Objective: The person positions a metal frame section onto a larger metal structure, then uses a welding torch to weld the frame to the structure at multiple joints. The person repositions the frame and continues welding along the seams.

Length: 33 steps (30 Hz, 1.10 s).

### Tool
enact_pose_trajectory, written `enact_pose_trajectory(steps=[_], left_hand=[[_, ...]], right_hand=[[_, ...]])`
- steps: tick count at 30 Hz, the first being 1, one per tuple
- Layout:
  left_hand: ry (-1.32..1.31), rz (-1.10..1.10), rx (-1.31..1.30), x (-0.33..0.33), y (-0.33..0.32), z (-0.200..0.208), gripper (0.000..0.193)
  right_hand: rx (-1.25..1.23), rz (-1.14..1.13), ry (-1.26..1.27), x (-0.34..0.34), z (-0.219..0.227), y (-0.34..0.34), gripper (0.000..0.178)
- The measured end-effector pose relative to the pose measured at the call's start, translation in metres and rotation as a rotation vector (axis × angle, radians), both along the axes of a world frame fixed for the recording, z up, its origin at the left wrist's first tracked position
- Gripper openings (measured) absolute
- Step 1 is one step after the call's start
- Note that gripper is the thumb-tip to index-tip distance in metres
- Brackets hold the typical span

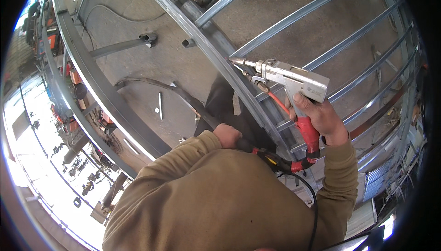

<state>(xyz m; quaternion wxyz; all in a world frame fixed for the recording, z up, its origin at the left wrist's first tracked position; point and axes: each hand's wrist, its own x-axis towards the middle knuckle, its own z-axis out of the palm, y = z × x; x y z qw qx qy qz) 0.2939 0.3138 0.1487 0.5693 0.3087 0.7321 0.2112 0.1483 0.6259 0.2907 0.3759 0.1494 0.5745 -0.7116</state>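
Observation:
My right hand (321,117) is wrapped round the grip of a silver handheld welding gun (291,78). Its narrow nozzle points left, close to a joint where a crossbar meets the long rail of a galvanized metal frame (202,39); contact cannot be made out. An orange wire-feed tube (278,102) runs beneath the barrel. Below the grip, red wrapping (307,131) covers the start of the gun's cable, which bends toward my body. My left hand (227,135) is closed round a thick black cable (202,113) in front of my waist.
Parallel crossbars (340,51) span the frame's right side. Left of me stands a long grey metal beam (87,71), with a square-tube arm (121,47) reaching from it. A thin metal strip (160,105) and cables lie on the concrete floor (138,65). Tools and equipment crowd the far left.

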Motion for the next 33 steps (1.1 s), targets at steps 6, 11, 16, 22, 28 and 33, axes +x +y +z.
enact_pose_trajectory(steps=[6, 11, 16, 22, 28, 33], left_hand=[[0.046, 0.066, 0.010, 0.009, 0.006, 0.006, 0.026], [0.052, 0.039, -0.042, 0.011, 0.010, 0.012, 0.028], [0.024, 0.062, -0.069, 0.012, 0.014, 0.018, 0.030], [0.029, 0.033, -0.081, 0.015, 0.014, 0.016, 0.035], [0.052, 0.057, -0.082, 0.019, 0.017, 0.015, 0.036], [0.045, 0.072, -0.080, 0.017, 0.018, 0.019, 0.037]], right_hand=[[0.003, 0.045, 0.020, -0.004, 0.006, -0.003, 0.033], [0.017, 0.058, 0.018, -0.003, 0.008, -0.005, 0.032], [0.029, 0.088, 0.024, -0.003, 0.008, -0.003, 0.033], [0.023, 0.104, 0.051, -0.001, 0.007, -0.002, 0.036], [0.039, 0.115, 0.056, 0.001, 0.008, 0.000, 0.042], [0.033, 0.099, 0.050, 0.003, 0.009, 0.000, 0.036]])
